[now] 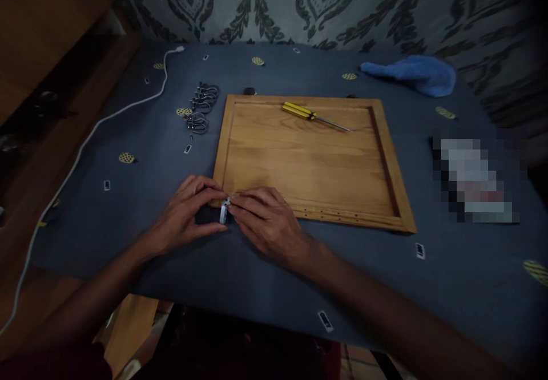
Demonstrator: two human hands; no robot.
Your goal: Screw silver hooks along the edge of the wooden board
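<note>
A small metal clamp (224,211) is at the near left corner of a shallow wooden tray-like panel (308,157). My left hand (186,211) is on its left, with the fingertips touching its top and the thumb apart below. From the right, my right hand (269,220) pinches the clamp's upper end with its fingertips. A yellow-handled screwdriver (299,111) lies inside the panel near its far edge. Several metal clamps (203,99) lie in a row to the left of the panel.
A blue cloth (417,75) lies at the back right, and a pixelated object (473,177) at the right. Along the left runs a white cable (96,126). Two small dark objects, one a dark piece (250,91), sit behind the panel on the blue tablecloth (257,288).
</note>
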